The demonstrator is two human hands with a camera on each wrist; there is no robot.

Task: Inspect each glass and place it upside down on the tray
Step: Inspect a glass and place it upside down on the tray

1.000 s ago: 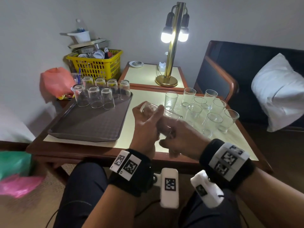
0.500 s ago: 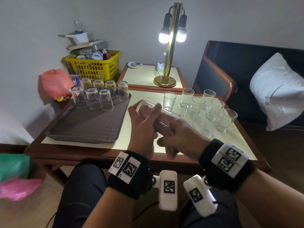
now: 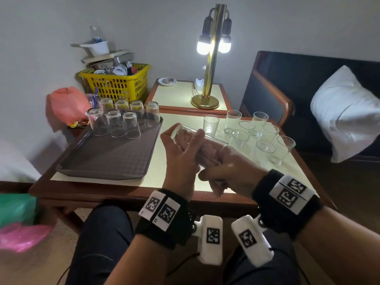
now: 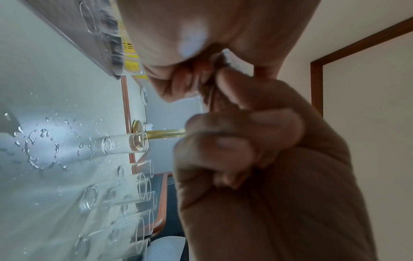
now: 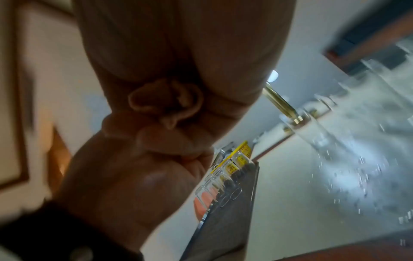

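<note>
Both hands are on one clear drinking glass (image 3: 197, 144), held sideways over the cream tabletop (image 3: 160, 161), between the dark brown plastic tray (image 3: 107, 159) on the left and the upright glasses (image 3: 246, 132) on the right. The left hand (image 3: 181, 161) has its fingers wrapped round the base end, the right hand (image 3: 228, 167) curls round the mouth end. The table looks wet, so the glass probably is too; it could slip mid-flip, or clip the upside-down glasses (image 3: 121, 120) at the tray's far edge.
</note>
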